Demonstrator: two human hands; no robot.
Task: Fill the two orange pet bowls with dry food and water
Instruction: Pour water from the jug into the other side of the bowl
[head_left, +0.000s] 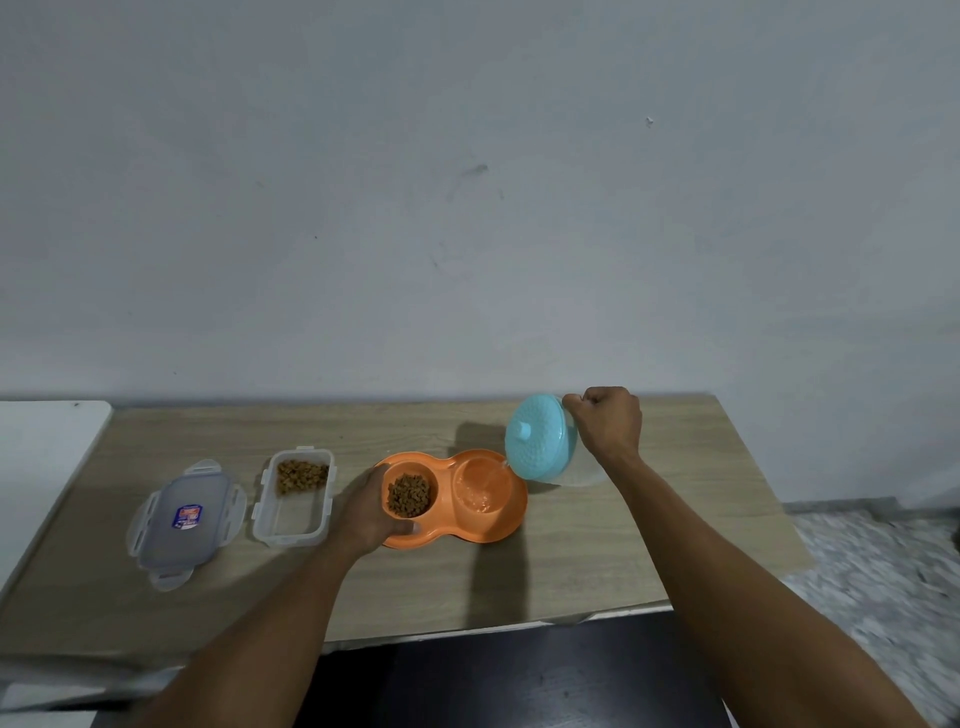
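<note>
A pale grey wall (467, 182) stands behind a light wood-grain table (597, 561), with a speckled floor (872, 561) at the right and a white surface (41, 447) at the far left edge. Near the middle of the table lies the orange plastic double pet bowl (511, 519), its two round wells side by side. The left well holds brown dry food (409, 494), and the right well holds water (480, 491), with a thin stream falling into it from above. The left hand (366, 512) grips the left end of the bowl, the thumb on the near rim and the fingers curled over the far side. The right hand (610, 423) is closed in a fist on the far side of a clear plastic jug with a turquoise lid (540, 441), holding it tilted above the bowl's right end, lid facing the camera. The part it grasps is hidden behind the fist. Left of the bowl, just beside the left hand, sits a clear rectangular plastic container (293, 499) with brown pellets in its far end. Further left lies its translucent clip lid (184, 522), flat on the table, with a small label on top
</note>
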